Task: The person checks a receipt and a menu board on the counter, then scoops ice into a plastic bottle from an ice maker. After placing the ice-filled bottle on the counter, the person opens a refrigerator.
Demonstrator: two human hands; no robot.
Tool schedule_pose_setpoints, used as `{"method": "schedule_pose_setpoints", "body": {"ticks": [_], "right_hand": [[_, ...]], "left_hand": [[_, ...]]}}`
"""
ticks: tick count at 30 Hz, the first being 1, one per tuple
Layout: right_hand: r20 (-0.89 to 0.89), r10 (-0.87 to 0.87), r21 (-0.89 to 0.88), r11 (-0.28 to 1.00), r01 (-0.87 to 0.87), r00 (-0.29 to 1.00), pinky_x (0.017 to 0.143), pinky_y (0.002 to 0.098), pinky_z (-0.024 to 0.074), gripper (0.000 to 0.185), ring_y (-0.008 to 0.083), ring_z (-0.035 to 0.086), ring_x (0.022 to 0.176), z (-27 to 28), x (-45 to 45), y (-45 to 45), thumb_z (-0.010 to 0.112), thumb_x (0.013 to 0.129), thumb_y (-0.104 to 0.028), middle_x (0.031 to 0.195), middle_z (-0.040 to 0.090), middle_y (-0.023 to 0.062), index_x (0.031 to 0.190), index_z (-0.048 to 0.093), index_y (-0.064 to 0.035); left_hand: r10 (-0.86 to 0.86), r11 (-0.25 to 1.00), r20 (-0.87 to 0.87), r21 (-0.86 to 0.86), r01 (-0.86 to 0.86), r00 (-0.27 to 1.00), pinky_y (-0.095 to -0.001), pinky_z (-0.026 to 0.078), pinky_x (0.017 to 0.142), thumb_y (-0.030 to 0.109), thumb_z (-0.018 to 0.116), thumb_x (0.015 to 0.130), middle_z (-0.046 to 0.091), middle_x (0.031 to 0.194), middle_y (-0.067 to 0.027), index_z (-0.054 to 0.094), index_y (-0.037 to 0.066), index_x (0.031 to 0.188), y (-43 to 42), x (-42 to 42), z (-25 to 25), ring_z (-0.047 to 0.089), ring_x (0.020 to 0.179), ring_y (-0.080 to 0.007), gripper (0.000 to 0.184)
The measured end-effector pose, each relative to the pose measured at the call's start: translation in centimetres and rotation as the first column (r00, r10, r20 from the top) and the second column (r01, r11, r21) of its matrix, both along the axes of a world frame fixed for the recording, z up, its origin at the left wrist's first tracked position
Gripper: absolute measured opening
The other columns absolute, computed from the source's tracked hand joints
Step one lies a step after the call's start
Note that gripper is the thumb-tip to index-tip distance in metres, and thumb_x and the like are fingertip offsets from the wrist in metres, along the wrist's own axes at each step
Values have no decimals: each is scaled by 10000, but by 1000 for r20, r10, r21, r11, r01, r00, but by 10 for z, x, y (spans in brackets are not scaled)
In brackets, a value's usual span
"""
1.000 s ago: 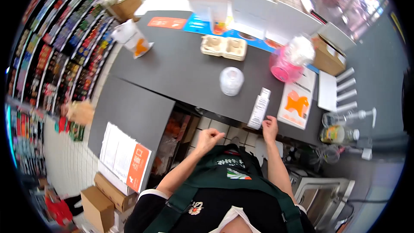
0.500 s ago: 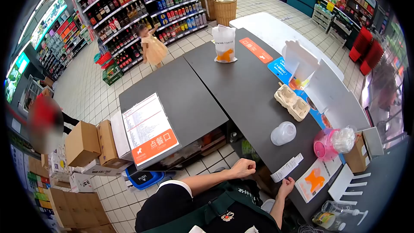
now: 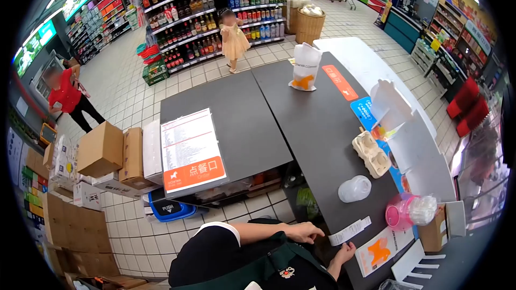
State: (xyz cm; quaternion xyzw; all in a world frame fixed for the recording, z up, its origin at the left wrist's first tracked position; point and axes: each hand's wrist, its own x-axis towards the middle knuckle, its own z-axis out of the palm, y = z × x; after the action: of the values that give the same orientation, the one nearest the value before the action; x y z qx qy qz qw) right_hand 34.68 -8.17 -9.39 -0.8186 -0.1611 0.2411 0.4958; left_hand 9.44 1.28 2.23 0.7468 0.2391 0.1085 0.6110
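A white printed paper slip (image 3: 350, 231) lies at the near edge of the dark counter (image 3: 301, 129). My right hand (image 3: 343, 254) has its fingers pressed together at the slip's lower edge; whether they grip it is hard to tell. To the left of the slip is my left hand (image 3: 305, 232), its index finger pointing toward the slip's end, with nothing visible in it. A flat white bag with an orange print (image 3: 379, 251) lies right of my right hand. Beyond the slip stands a clear plastic cup (image 3: 355, 188).
A pink container (image 3: 398, 213) with white lids stands at the right. Farther off are a cardboard cup carrier (image 3: 371, 153) and a standing paper bag (image 3: 305, 66). A menu sheet (image 3: 193, 150) lies on the left counter. Two people, in red and in yellow, stand beyond the counter.
The view has swung left and up toward the shop. My left hand has come closer to the slip and its index finger now reaches out. My right hand stays beside the slip.
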Motion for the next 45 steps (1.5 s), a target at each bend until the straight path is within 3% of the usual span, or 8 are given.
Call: {"method": "schedule_pose_setpoints", "body": {"ticks": [13,18,21,26,31,35,39,45], "right_hand": [[-31,23,72,997,-21,999,631,235,438,300,113,505,671,-1,0,-4,594,775,22,761,543,42,1062,514,-6],[1,-2,144,990,2,1000,592,242,456,352,124,553,695,-15,-7,-8,611,744,8,833,597,70,1086,537,-31],[32,-8,170,985,2,999,681,262,483,347,141,588,735,-7,-16,-9,642,740,-20,815,617,65,1070,536,-33],[57,18,57,998,-21,998,657,266,486,322,140,600,684,26,-33,-5,636,750,-25,762,624,72,1049,516,-21],[77,1,63,998,-6,997,629,269,482,310,131,578,645,38,-42,-5,618,754,-11,744,609,62,1044,511,-23],[41,-4,56,998,2,999,641,247,470,320,112,569,668,42,-44,-5,629,754,-6,755,608,51,1050,510,-21],[35,-22,29,999,21,999,641,251,472,318,117,570,663,44,-45,-3,623,755,-4,752,606,54,1052,509,-19],[127,33,27,999,-37,991,609,300,467,332,162,555,595,45,-44,-3,573,754,3,695,564,69,1077,514,-49]], "left_hand": [[125,980,-164,174,-97,979,-370,493,741,117,598,789,667,871,-121,642,54,997,16,-9,3,638,835,-277,223],[129,914,5,388,-121,992,-390,496,760,92,632,741,658,869,-123,660,65,938,11,-9,-12,623,833,-303,201],[122,948,-32,300,-107,992,-376,496,726,80,634,758,650,839,-124,673,53,898,10,-10,-6,620,810,-304,148],[82,966,-181,257,-34,980,-376,473,705,105,639,782,615,760,-109,675,41,895,8,-12,5,591,756,-292,135],[38,881,-175,471,50,984,-398,437,848,113,659,763,596,961,-112,674,67,930,12,-17,-8,574,895,-284,174],[27,909,-243,410,77,970,-409,409,925,112,683,733,543,1120,-133,668,76,962,19,-9,-5,510,1036,-333,232],[-36,841,-182,526,128,983,-417,407,933,118,694,720,503,1211,-138,669,82,966,26,9,2,469,1103,-349,251],[-247,745,-358,525,413,901,-458,399,928,206,724,698,317,1421,-135,680,123,1002,23,48,-7,343,1245,-348,318]]}}
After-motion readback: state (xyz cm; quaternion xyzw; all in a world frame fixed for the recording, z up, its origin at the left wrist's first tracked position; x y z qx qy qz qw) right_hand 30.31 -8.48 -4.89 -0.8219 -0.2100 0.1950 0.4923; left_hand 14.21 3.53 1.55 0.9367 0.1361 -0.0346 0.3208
